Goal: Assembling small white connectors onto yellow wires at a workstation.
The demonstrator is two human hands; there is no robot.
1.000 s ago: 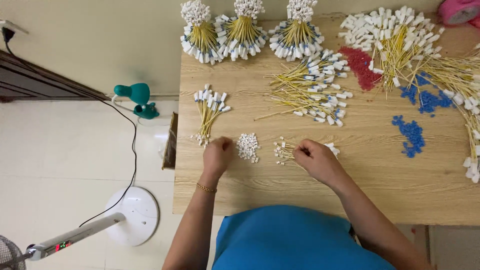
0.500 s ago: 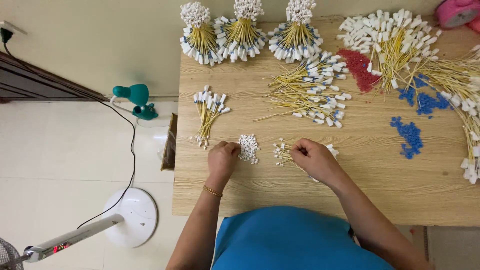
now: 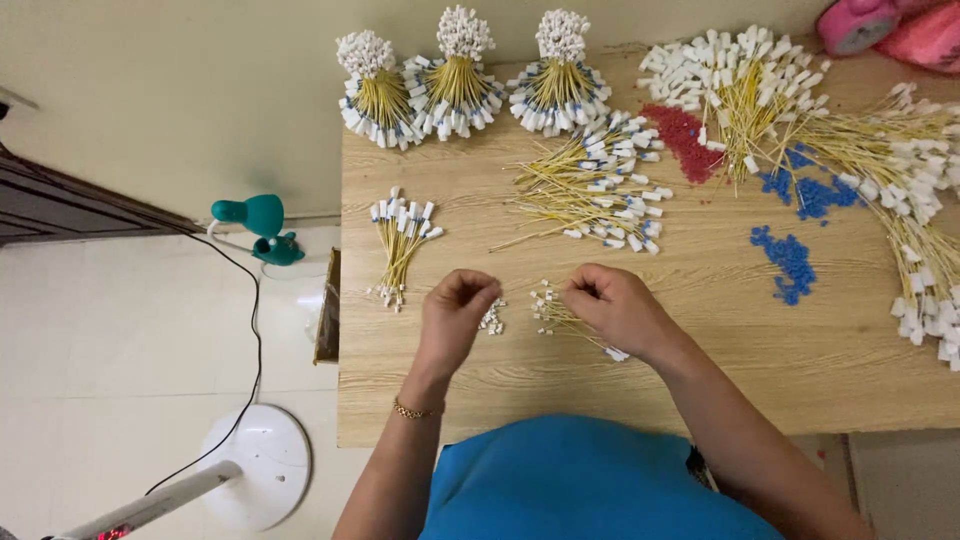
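My left hand [image 3: 455, 312] sits low centre of frame, fingertips pinched together above the small white connector pile [image 3: 491, 318]; can't tell if a piece is in them. My right hand [image 3: 618, 308] is curled shut on the yellow wire bundle [image 3: 556, 312] just right of it, on the wooden table [image 3: 600, 390].

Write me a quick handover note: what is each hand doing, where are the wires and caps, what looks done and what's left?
Left hand: fingertips pinched above the small white caps; the held piece is too small to see.
Right hand: rests on a small bunch of yellow wires.
Done: fanned bundle and three tied bundles.
Left: loose capped wires and big heaps.
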